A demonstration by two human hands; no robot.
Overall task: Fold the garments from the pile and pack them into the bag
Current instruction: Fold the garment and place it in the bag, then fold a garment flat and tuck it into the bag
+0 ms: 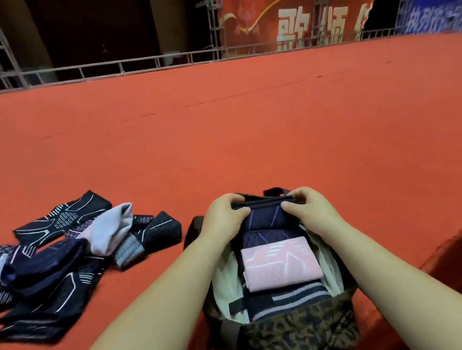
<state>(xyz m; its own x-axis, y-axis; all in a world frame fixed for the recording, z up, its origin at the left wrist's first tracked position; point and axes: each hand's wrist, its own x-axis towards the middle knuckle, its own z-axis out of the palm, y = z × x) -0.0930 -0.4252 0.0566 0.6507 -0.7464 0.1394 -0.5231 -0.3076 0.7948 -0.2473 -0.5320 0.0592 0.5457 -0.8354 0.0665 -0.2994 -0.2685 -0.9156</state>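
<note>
- The bag [296, 335] sits at the near edge of the red surface [246, 126], right in front of the person. Its outside is soft cloth with a leopard-spot print. The inside lining is pale.
- Inside the bag, folded garments lie in a neat row. Closest is a dark one with grey stripes [287, 299]. Behind it is a pink folded garment [281, 264], flat and square, with thin white lines on it.
- At the far side of the bag, the left hand [224, 215] and the right hand [305, 208] both grip a dark folded garment [264, 215]. The fingers curl over its top edge, one hand at each end. It looks like it is going down behind the other folded ones.
- To the left of the bag, well apart from it, is the pile [55, 265]. It holds dark blue garments with white line patterns and one pale grey piece [110, 228]. They are floppy, crumpled and not yet folded, so I think there is much left to do.
- What could go wrong: the bag is soft and close to the edge, so a hard push may tip it off. The fold may also come open if one hand lets go too soon. The row looks tight, so the dark garment may bunch up.
- Far behind the bag, past the red surface, stand a metal rail [113, 66] and a red banner [289, 21].
</note>
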